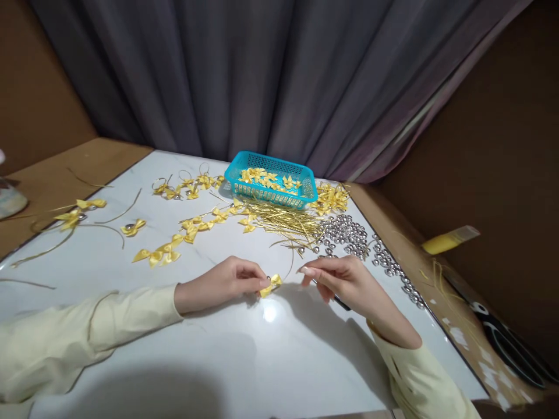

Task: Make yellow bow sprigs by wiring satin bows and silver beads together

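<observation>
Between the thumb and finger of my left hand is a small yellow ribbon bow, pinched at its left side near a silvery bead. A thin gold wire curves up from the bow toward the right. My right hand hovers just right of it, thumb and index finger pressed together. Whether those fingertips hold anything is too small to tell. A thin dark tool shows below the right hand, partly hidden by it; I cannot tell if it is gripped or lies on the table.
A blue basket with yellow bows stands at the back. Before it lie gold wires, a row of bows and silvery heart-shaped beads. Finished-looking bow pieces sit behind left. Scissors lie at the right edge.
</observation>
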Motion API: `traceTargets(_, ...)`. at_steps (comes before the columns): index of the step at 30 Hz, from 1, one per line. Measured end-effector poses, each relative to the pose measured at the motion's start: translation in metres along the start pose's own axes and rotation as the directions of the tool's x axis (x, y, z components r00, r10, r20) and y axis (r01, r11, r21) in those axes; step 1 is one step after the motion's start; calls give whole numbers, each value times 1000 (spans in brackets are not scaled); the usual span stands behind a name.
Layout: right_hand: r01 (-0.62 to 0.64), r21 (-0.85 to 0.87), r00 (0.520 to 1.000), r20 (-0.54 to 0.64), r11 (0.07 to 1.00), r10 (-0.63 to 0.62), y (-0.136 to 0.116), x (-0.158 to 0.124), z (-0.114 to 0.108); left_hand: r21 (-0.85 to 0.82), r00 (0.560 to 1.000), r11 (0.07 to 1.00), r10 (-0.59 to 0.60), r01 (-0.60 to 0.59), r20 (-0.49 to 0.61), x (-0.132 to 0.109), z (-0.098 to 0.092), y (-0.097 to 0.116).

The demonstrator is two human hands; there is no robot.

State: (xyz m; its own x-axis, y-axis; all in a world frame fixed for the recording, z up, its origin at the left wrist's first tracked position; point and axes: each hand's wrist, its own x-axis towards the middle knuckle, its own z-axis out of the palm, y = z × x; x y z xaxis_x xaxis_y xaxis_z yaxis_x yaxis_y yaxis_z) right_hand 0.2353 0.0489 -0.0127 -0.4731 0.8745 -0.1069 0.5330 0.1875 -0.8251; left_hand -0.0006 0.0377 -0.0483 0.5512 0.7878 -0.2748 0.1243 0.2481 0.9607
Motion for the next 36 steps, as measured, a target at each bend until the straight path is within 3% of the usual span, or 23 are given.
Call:
traceTargets(3, 62, -11, 997, -39, 998, -62, -2, -2, 5, 253, 995, 965, 85, -70, -48, -7, 4, 10)
traceTargets(6, 169, -21, 985, 23, 985, -169, -3, -2, 11, 337, 994, 939, 97, -73, -55, -11, 4, 18)
traceTargets(10, 198, -6, 980, 22, 980, -198, -11, -8, 14, 340, 996, 940, 62, -39, -58, -14, 3, 25)
traceTargets(18, 239, -209, 951, -149, 948, -272, -30, -20, 23, 339, 995, 939, 87, -63, -56, -19, 4, 34)
traceTargets(29, 128, -223, 991, -7, 966, -133, -30, -25, 36, 353, 972, 929, 174, -109, -158, -19, 3, 36)
traceTargets(36, 136, -227, 991, 28, 964, -134, -33, -26, 38, 368, 969, 926, 166, -89, -182, -19, 3, 36)
